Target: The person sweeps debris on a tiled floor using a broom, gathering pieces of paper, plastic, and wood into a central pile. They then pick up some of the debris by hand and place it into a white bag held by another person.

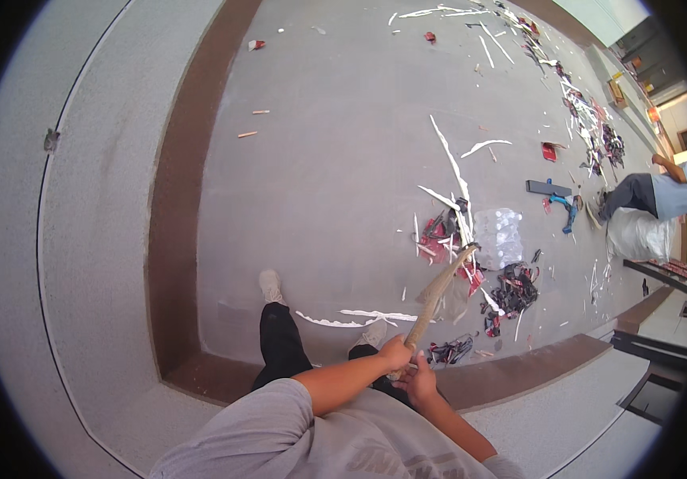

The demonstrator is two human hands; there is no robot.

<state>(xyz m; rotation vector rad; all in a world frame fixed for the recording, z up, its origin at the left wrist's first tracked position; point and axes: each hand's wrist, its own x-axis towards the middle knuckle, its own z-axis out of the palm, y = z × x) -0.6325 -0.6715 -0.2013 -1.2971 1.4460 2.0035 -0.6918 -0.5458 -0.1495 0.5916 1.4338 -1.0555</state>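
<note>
My left hand point(395, 353) is wrapped round the near end of a long, tan, rolled or twisted length of sack-like material point(427, 307). Just below it, my right hand point(418, 383) closes on the same end, its fingers partly hidden. The tan length slants away from me to the right. Its far tip reaches a heap of white strips and red and black scraps point(437, 231) on the floor. A thin, pale flap hangs beside its middle. Whether it is cloth or plastic I cannot make out.
White strips point(343, 322) lie by my feet. A pack of clear bottles point(498, 238) stands beside dark scraps point(514, 289). Farther right are a blue power tool point(571, 211) and a person point(663, 191) near a white sack point(640, 236). Brown skirting point(176, 199) edges the left wall.
</note>
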